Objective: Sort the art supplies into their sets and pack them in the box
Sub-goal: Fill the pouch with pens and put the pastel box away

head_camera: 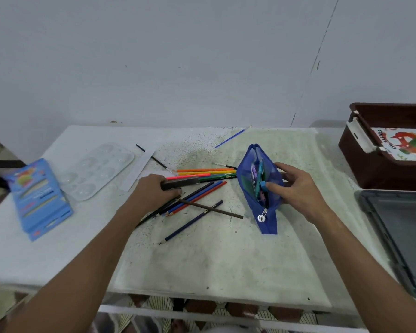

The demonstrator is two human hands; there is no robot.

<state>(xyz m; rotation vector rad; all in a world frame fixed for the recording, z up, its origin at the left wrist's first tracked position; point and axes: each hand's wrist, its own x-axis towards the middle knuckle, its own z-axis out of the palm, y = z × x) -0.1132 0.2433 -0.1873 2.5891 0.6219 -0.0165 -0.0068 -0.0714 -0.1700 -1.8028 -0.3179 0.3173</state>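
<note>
Navy pencil (191, 222) beside blue pouch (259, 188)

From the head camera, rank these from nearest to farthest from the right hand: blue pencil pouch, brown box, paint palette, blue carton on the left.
1. Blue pencil pouch, held in the right hand.
2. Brown box, to the right.
3. Paint palette, left of centre.
4. Blue carton, far left edge.

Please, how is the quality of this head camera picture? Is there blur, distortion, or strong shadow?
Head view: the light is soft and even, with no hard shadows on the table; wide-angle distortion bends the table edges and tilts the brown box at the right; the blue carton at the left looks smeared, its print unreadable; the pencil pouch and coloured pencils near the centre are fairly sharp.
</note>
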